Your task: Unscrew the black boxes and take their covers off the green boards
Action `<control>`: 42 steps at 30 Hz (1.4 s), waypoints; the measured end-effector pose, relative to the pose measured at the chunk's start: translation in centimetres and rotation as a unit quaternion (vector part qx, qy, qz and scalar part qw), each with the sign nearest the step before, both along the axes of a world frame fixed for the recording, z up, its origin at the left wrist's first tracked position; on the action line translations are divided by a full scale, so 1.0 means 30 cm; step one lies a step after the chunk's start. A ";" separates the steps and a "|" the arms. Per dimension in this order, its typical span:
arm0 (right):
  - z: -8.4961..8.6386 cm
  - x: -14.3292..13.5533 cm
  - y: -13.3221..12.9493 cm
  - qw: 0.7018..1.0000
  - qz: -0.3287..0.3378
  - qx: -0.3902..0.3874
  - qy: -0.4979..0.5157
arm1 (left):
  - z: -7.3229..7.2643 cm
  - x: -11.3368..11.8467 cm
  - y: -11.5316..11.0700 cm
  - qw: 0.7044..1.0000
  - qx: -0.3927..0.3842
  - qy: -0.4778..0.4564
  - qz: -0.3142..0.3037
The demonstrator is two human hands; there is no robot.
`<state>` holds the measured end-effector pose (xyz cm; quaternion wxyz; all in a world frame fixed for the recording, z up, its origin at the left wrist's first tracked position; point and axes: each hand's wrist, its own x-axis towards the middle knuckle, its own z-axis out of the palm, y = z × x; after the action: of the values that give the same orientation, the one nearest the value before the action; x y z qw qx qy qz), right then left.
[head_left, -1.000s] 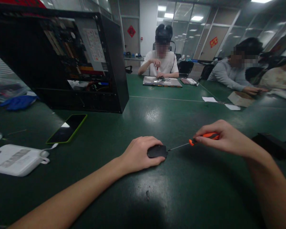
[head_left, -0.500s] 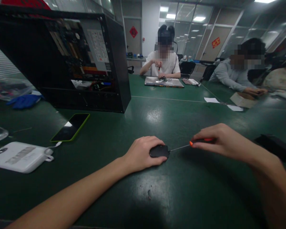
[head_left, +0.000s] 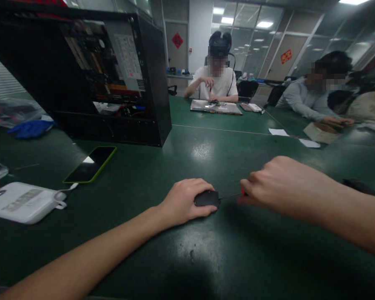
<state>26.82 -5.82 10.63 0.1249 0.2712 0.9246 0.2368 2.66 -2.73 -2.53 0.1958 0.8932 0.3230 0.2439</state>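
A small black object shaped like a computer mouse (head_left: 206, 198) lies on the green table (head_left: 187, 162), with my left hand (head_left: 185, 199) wrapped round its left side and edges. To its right my right hand (head_left: 267, 181) is closed round a screwdriver (head_left: 243, 192), of which a bit of red handle and the thin shaft show. The shaft points left and its tip meets the right end of the black object. Most of the handle is hidden by my fingers.
An open black computer case (head_left: 156, 91) stands at the back left. Nearer are a green-edged phone (head_left: 92, 164), a white power bank (head_left: 25, 202) and a blue glove (head_left: 31, 129). Across the table a person works on a flat panel (head_left: 215, 107); a box (head_left: 321, 132) lies at the right.
My right hand has rolled over, back of the hand up, and closed further round the screwdriver handle, moving slightly left. My left hand keeps its hold on the black object.
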 end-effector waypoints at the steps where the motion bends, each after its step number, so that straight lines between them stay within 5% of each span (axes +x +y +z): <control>1: 0.010 -0.023 -0.013 1.000 0.018 0.002 -0.012 | -0.002 -0.001 0.000 1.000 0.002 0.000 0.000; 5: 0.022 -0.045 -0.035 0.999 0.037 -0.008 -0.022 | -0.001 -0.001 -0.002 1.000 0.003 0.000 0.002; 9: -0.026 0.064 0.031 0.991 -0.075 -0.098 0.059 | 0.005 0.001 -0.004 1.000 -0.002 0.006 0.007; 11: -0.079 0.128 0.058 0.961 -0.136 -0.194 0.146 | 0.007 0.003 -0.005 1.000 -0.001 0.006 0.011; 16: -0.246 0.217 0.029 0.831 -0.248 -0.392 0.307 | 0.004 0.002 -0.007 1.000 0.000 0.005 0.018; 18: -0.282 0.227 0.001 0.858 -0.220 -0.345 0.311 | 0.002 0.002 -0.008 1.000 0.003 0.003 0.022; 22: -0.233 0.210 -0.034 0.977 -0.015 -0.045 0.210 | 0.001 0.001 -0.007 1.000 0.006 -0.005 0.017; 26: -0.105 0.142 -0.022 0.983 0.132 0.097 0.084 | -0.001 0.000 -0.004 1.000 0.009 -0.005 0.012; 29: -0.053 0.105 0.015 0.992 0.097 0.039 0.068 | -0.004 -0.001 -0.004 1.000 0.009 -0.003 0.011; 32: -0.060 0.112 0.057 0.989 -0.037 -0.091 0.114 | -0.002 -0.002 -0.005 1.000 0.005 -0.003 0.011; 37: -0.160 0.174 0.063 0.896 -0.200 -0.318 0.237 | 0.006 -0.001 -0.007 1.000 0.000 -0.004 0.010; 39: -0.210 0.195 0.040 0.885 -0.203 -0.324 0.268 | 0.006 -0.002 -0.007 1.000 0.000 -0.005 0.009; 42: -0.262 0.216 0.001 0.930 -0.138 -0.205 0.273 | 0.003 -0.004 -0.006 1.000 0.002 -0.004 0.007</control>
<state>33.29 -5.78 2.78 -0.0478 0.4190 0.9047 -0.0605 2.55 -2.92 -2.44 0.1933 0.8903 0.3283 0.2497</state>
